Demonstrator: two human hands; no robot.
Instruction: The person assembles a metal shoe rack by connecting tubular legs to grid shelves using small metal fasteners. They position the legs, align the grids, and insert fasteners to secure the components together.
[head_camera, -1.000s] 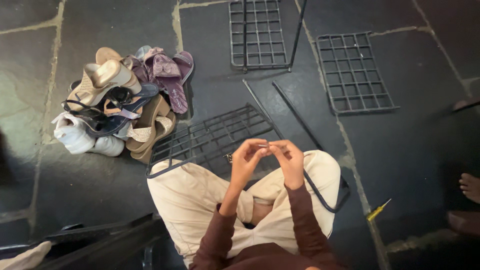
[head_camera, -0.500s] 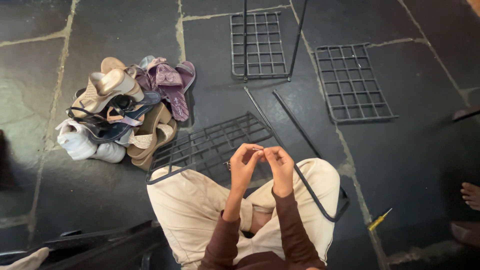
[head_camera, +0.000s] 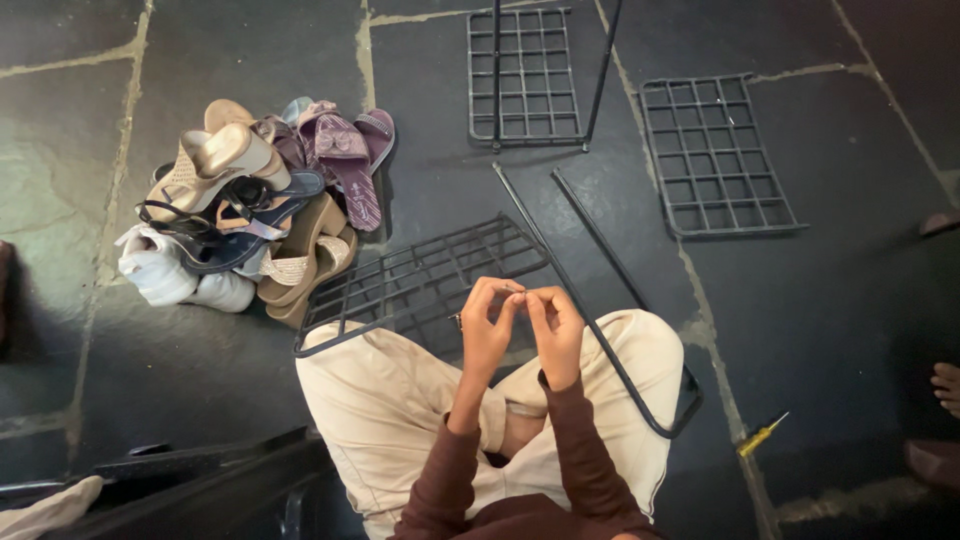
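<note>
Head view, looking down at a dark stone floor. At far left sits a pile of shoes (head_camera: 255, 205). Next, a black wire rack shelf (head_camera: 425, 280) rests tilted against the seated person's knees, its long axis running left to right. Above the lap, the left hand (head_camera: 487, 330) and right hand (head_camera: 557, 325) meet, fingertips pinched together on something too small to identify. Further right lie a flat grid panel (head_camera: 718, 155) and a yellow screwdriver (head_camera: 762, 435), its tip pointing up-right.

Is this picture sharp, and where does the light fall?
Head view: mostly sharp; soft daylight brightens the stone floor at left, while the right side falls dark. The shoe pile is crisp; whatever the left hand and right hand pinch is too small to resolve.
</note>
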